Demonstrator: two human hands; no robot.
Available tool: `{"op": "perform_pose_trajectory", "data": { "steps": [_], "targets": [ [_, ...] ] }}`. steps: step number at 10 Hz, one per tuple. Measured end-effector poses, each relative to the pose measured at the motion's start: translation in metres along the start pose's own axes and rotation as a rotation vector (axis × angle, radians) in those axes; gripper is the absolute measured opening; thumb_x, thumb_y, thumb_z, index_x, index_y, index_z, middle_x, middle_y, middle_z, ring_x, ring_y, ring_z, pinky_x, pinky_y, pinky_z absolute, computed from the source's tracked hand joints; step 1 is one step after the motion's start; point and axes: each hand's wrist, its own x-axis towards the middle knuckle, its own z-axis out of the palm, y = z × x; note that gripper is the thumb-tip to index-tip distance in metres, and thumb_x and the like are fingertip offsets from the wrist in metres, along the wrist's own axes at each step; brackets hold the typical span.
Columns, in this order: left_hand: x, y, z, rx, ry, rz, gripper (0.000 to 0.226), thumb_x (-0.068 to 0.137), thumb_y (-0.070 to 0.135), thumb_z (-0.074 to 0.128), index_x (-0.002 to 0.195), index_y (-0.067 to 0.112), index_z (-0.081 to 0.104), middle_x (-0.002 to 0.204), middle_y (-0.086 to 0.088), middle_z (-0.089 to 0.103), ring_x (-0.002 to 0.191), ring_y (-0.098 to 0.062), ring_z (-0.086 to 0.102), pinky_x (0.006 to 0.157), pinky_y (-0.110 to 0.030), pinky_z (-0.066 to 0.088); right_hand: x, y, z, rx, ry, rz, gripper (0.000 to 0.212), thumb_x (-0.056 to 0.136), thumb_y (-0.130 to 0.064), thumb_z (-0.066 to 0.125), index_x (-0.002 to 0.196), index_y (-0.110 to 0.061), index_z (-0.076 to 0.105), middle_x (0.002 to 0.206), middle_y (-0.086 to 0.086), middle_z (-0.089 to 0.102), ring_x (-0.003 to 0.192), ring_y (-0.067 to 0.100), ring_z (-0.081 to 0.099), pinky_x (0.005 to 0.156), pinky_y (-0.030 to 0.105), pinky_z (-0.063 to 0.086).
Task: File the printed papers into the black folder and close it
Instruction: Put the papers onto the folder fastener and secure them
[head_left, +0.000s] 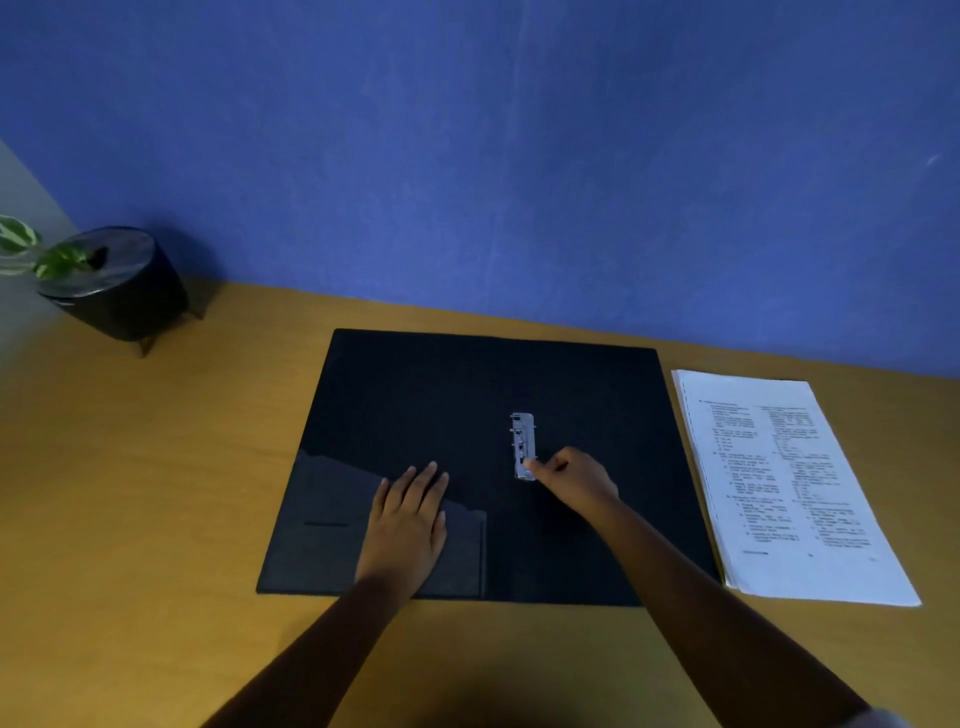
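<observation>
The black folder (415, 395) lies open and flat on the wooden desk, with a silver metal clip (522, 441) at its middle. My left hand (408, 519) rests flat, fingers together, on the folder's left inner pocket. My right hand (574, 480) has its fingers curled, and its fingertips pinch the near end of the clip. The stack of printed papers (789, 483) lies on the desk just right of the folder, apart from both hands.
A black round pot (117, 286) with a green plant (31, 249) stands at the desk's far left corner. A blue wall (519, 156) runs behind the desk (156, 493).
</observation>
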Motion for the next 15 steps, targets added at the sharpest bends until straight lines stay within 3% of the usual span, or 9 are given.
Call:
{"op": "perform_pose_trajectory", "data": {
  "steps": [3, 7, 8, 9, 10, 11, 12, 13, 15],
  "targets": [
    [0.000, -0.002, 0.000, -0.028, -0.019, -0.014, 0.051, 0.087, 0.034, 0.030, 0.129, 0.017, 0.054, 0.133, -0.003, 0.059, 0.124, -0.024, 0.053, 0.105, -0.048, 0.038, 0.006, -0.007, -0.007, -0.011, -0.104, 0.013, 0.043, 0.073, -0.065, 0.063, 0.078, -0.024, 0.050, 0.079, -0.005, 0.054, 0.090, 0.018, 0.058, 0.097, 0.046, 0.044],
    [0.000, -0.001, -0.001, -0.023, -0.040, -0.029, 0.051, 0.087, 0.034, 0.029, 0.128, 0.018, 0.055, 0.133, -0.002, 0.059, 0.124, -0.024, 0.053, 0.105, -0.047, 0.039, 0.007, -0.012, -0.003, -0.096, -0.075, 0.030, 0.049, 0.073, -0.063, 0.062, 0.095, -0.021, 0.047, 0.107, 0.003, 0.060, 0.106, 0.025, 0.056, 0.098, 0.049, 0.038],
    [-0.001, -0.001, -0.002, -0.020, -0.041, -0.031, 0.051, 0.087, 0.034, 0.029, 0.129, 0.018, 0.054, 0.133, -0.002, 0.058, 0.125, -0.024, 0.052, 0.106, -0.046, 0.038, 0.011, -0.011, -0.009, -0.001, -0.177, 0.017, 0.042, 0.075, -0.059, 0.063, 0.080, -0.021, 0.045, 0.082, -0.003, 0.049, 0.081, 0.017, 0.052, 0.085, 0.039, 0.040],
    [-0.001, -0.001, -0.003, -0.018, -0.052, -0.029, 0.051, 0.087, 0.034, 0.029, 0.128, 0.017, 0.054, 0.132, -0.002, 0.059, 0.124, -0.024, 0.053, 0.105, -0.046, 0.039, 0.009, -0.013, -0.024, 0.189, -0.307, 0.019, 0.039, 0.080, -0.058, 0.059, 0.084, -0.020, 0.055, 0.081, -0.003, 0.050, 0.074, 0.011, 0.049, 0.074, 0.030, 0.036],
    [-0.001, 0.000, -0.004, -0.015, -0.044, -0.026, 0.051, 0.086, 0.034, 0.030, 0.127, 0.017, 0.056, 0.130, -0.003, 0.061, 0.122, -0.024, 0.055, 0.103, -0.047, 0.041, 0.010, -0.005, -0.032, 0.306, -0.321, 0.073, 0.067, 0.081, -0.071, 0.043, 0.123, -0.019, 0.052, 0.094, -0.008, 0.060, 0.091, 0.010, 0.054, 0.088, 0.039, 0.032],
    [-0.001, -0.001, -0.003, -0.016, -0.034, -0.023, 0.051, 0.086, 0.034, 0.031, 0.127, 0.017, 0.056, 0.130, -0.002, 0.061, 0.122, -0.024, 0.055, 0.103, -0.047, 0.040, 0.011, 0.004, -0.031, 0.350, -0.312, 0.062, 0.056, 0.084, -0.067, 0.044, 0.116, -0.022, 0.054, 0.095, -0.010, 0.062, 0.089, 0.006, 0.054, 0.088, 0.039, 0.032],
    [0.000, 0.000, -0.002, -0.016, -0.025, -0.015, 0.051, 0.087, 0.034, 0.031, 0.127, 0.017, 0.056, 0.130, -0.003, 0.061, 0.122, -0.024, 0.055, 0.103, -0.047, 0.040, 0.010, 0.008, -0.025, 0.363, -0.292, 0.013, 0.021, 0.086, -0.044, 0.060, 0.092, -0.025, 0.056, 0.101, -0.005, 0.061, 0.096, 0.011, 0.054, 0.078, 0.030, 0.036],
    [0.000, 0.000, -0.003, -0.015, -0.038, -0.020, 0.050, 0.086, 0.034, 0.031, 0.126, 0.017, 0.056, 0.129, -0.003, 0.061, 0.121, -0.024, 0.056, 0.102, -0.047, 0.041, 0.007, 0.009, -0.019, 0.326, -0.259, -0.061, 0.007, 0.085, -0.029, 0.063, 0.083, -0.027, 0.056, 0.093, -0.007, 0.056, 0.088, 0.009, 0.052, 0.072, 0.024, 0.039],
    [0.000, -0.001, -0.001, -0.022, -0.059, -0.027, 0.051, 0.086, 0.034, 0.030, 0.127, 0.018, 0.056, 0.130, -0.002, 0.061, 0.122, -0.023, 0.055, 0.103, -0.046, 0.041, 0.002, 0.015, -0.017, 0.357, -0.223, -0.094, 0.005, 0.088, -0.024, 0.061, 0.092, -0.024, 0.058, 0.089, -0.008, 0.057, 0.082, 0.005, 0.052, 0.068, 0.020, 0.039]
  ]
}}
